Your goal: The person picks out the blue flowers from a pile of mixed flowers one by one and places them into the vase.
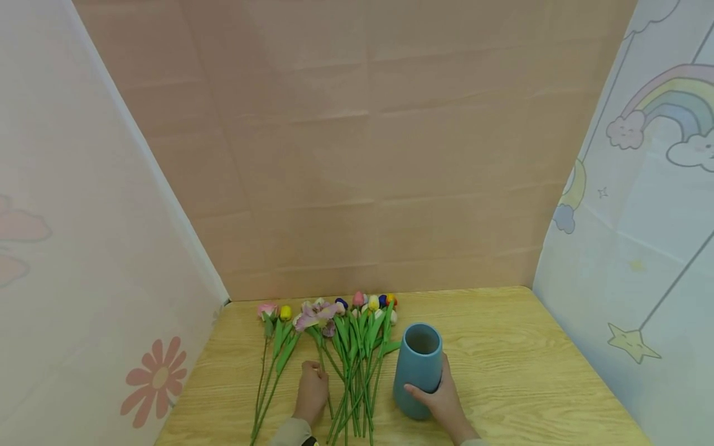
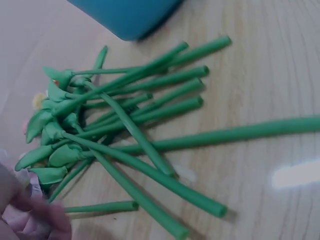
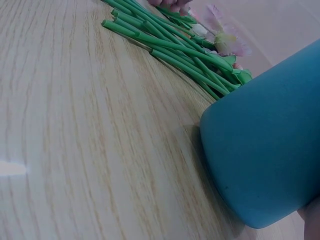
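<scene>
Head view | blue vase (image 1: 414, 375), lower right of centre: right grip (image 1: 442, 399) wraps its side, uneven push could tip it | crossed green stems (image 1: 359, 379), lower centre, tangle-prone | purple flower (image 1: 317, 316), leftward: left grip (image 1: 312, 390) pinches its stem, tugging could snag others

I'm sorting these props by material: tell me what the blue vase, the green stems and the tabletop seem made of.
Blue vase: probably ceramic, matte; smooth, evenly coloured wall.
Green stems: likely plastic, satin; uniform green, blunt ends.
Tabletop: wood or wood-look laminate, slightly glossy; grain lines and a bright reflection.
</scene>
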The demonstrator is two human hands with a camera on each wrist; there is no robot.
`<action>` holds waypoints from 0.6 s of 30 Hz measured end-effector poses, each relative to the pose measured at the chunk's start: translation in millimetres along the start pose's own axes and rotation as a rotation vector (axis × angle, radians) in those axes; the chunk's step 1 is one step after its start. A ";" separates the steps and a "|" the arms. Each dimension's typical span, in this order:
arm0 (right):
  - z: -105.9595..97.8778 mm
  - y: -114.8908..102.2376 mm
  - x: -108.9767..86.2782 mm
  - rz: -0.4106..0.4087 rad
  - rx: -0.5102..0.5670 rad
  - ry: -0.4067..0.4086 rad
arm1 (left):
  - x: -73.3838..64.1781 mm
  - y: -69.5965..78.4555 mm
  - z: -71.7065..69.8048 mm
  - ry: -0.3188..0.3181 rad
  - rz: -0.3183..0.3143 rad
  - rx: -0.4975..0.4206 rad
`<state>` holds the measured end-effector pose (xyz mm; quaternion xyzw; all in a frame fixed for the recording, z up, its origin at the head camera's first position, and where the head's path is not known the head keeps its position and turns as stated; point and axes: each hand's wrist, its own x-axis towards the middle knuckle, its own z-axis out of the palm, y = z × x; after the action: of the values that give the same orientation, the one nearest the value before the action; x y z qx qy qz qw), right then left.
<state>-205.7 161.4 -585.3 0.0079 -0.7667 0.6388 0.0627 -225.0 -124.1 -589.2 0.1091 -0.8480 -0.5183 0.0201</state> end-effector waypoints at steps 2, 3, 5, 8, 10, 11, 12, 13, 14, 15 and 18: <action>0.0 0.1 0.0 -0.003 0.006 -0.001 | 0.6 3.3 -1.7 0.014 -0.019 -0.043; 0.1 -0.1 0.1 -0.007 0.010 -0.002 | 0.9 5.1 -2.8 0.026 -0.018 -0.052; 0.2 -0.1 -0.1 -0.010 0.020 -0.003 | 1.6 7.4 -5.1 0.052 0.000 -0.060; 0.4 0.0 0.0 -0.011 0.028 -0.008 | 2.5 8.9 -8.7 0.087 0.036 -0.037; 0.5 0.7 0.2 -0.008 0.026 -0.009 | 2.9 9.4 -11.2 0.100 0.062 -0.030; 0.7 0.9 0.3 -0.007 0.022 -0.009 | 3.2 10.0 -12.6 0.105 0.073 -0.023; 0.7 1.4 0.4 -0.007 0.020 -0.009 | 3.6 10.6 -14.1 0.108 0.079 -0.019; 0.8 2.0 0.5 -0.005 0.017 -0.006 | 3.8 11.8 -15.8 0.112 0.087 -0.014; 0.9 1.8 0.6 -0.007 0.017 -0.007 | 4.0 13.3 -17.9 0.116 0.097 -0.011; 0.9 1.7 0.6 -0.007 0.017 -0.006 | 4.5 14.8 -20.2 0.118 0.104 -0.011; 0.9 0.5 0.5 -0.009 0.022 -0.006 | 6.2 20.5 -29.0 0.128 0.093 -0.022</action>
<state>-206.3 160.6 -585.9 0.0140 -0.7597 0.6470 0.0633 -230.2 -141.6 -558.2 0.1022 -0.8434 -0.5180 0.0995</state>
